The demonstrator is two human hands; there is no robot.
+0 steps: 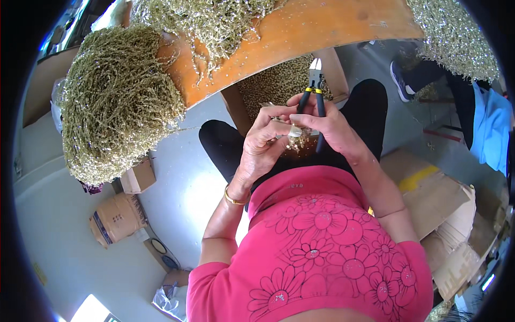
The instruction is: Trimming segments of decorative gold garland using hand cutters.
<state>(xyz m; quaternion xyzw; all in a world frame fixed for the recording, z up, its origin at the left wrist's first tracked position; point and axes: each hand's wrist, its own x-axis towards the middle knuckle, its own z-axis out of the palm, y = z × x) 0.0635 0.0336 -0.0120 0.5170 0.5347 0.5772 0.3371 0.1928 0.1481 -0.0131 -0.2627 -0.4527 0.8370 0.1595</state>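
Note:
My right hand [335,129] is closed on a pair of cutting pliers [315,80] with black-and-yellow handles. The metal jaws point away from me, and the handles stand a little apart. Close beside it, my left hand [265,140] pinches a small tuft of gold beaded strands [298,141], which hangs below the fingertips. A pale covering wraps one of the left fingertips. Both hands meet above my lap, with the right thumb near the tuft. Whether the right fingers also touch the strands is hard to make out.
Beyond my hands, an open box [279,80] of small gold pieces sits under the edge of an orange-brown table [322,27]. Large gold strand bundles [118,102] hang at the left and far right. Cardboard [429,198] lies at the right, near another person's shoe [399,80].

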